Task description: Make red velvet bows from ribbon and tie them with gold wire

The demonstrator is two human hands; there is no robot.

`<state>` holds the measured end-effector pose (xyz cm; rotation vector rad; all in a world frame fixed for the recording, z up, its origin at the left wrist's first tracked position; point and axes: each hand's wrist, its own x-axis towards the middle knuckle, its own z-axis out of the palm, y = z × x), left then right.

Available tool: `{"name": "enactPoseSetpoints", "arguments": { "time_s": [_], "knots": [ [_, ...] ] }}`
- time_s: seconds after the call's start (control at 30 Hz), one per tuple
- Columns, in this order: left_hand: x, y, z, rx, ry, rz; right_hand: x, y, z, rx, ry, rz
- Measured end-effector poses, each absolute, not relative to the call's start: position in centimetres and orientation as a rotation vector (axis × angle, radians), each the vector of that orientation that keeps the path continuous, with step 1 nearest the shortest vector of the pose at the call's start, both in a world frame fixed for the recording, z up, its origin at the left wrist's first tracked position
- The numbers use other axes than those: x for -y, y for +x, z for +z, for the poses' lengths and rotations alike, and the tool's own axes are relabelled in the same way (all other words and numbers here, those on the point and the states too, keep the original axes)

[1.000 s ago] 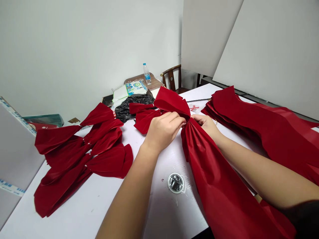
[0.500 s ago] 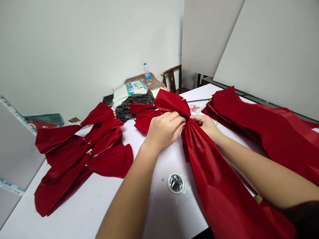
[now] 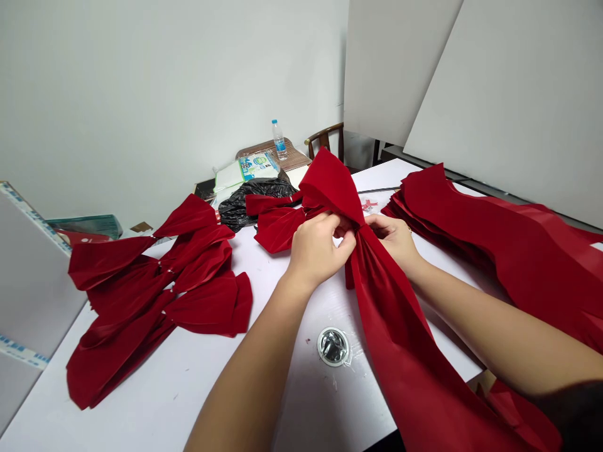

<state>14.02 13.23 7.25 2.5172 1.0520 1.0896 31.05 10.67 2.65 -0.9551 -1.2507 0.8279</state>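
A long red velvet cloth [image 3: 396, 339] is gathered to a narrow waist between my hands, its upper part standing as a loop and its lower part running down past the table's near edge. My left hand [image 3: 320, 247] pinches the cloth just left of the gathered spot. Closed on the right side of the same spot is my right hand [image 3: 391, 238], its fingertips partly hidden by the cloth. Several tied red bows [image 3: 155, 289] lie at the left, and more red bows [image 3: 277, 223] sit behind my left hand.
The white table [image 3: 141, 402] has a round grommet [image 3: 333, 346] in it. Stacked red cloth pieces [image 3: 490, 232] lie at the right. Farther back are a black plastic bag [image 3: 249, 194], a water bottle [image 3: 279, 141] and a wooden chair [image 3: 325, 135]. Large white panels [image 3: 513, 94] lean at the right.
The upper loop of the held cloth has risen and opened out. My left hand has shifted slightly right, and the hanging part has moved and folded differently.
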Motion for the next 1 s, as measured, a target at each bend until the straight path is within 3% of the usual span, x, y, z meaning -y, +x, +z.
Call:
{"name": "enactPoseSetpoints", "arguments": {
  "time_s": [0.23, 0.47, 0.57, 0.73, 0.83, 1.0],
  "knots": [
    [-13.0, 15.1, 7.1, -0.84, 1.77, 1.044, -11.0, 32.0, 1.7, 1.408, -0.895, 0.519],
    [-13.2, 14.6, 7.4, -0.997, 1.153, 0.706, -11.3, 32.5, 1.9, 1.593, -0.792, 0.36],
    [-13.3, 14.1, 7.8, -0.937, 1.404, 0.705, -11.0, 32.0, 2.1, 1.461, -0.843, 0.567],
    [-13.4, 13.2, 7.9, -0.941, 2.242, 1.086, -10.9, 31.3, 2.3, 1.222, -0.956, 0.907],
    [-13.6, 12.7, 7.5, -0.858, 2.712, 1.135, -11.1, 31.3, 2.3, 1.182, -0.959, 1.006],
    [-14.1, 12.2, 6.9, -0.767, 2.946, 1.166, -11.2, 31.2, 2.6, 1.191, -0.949, 1.072]
  ]
}}
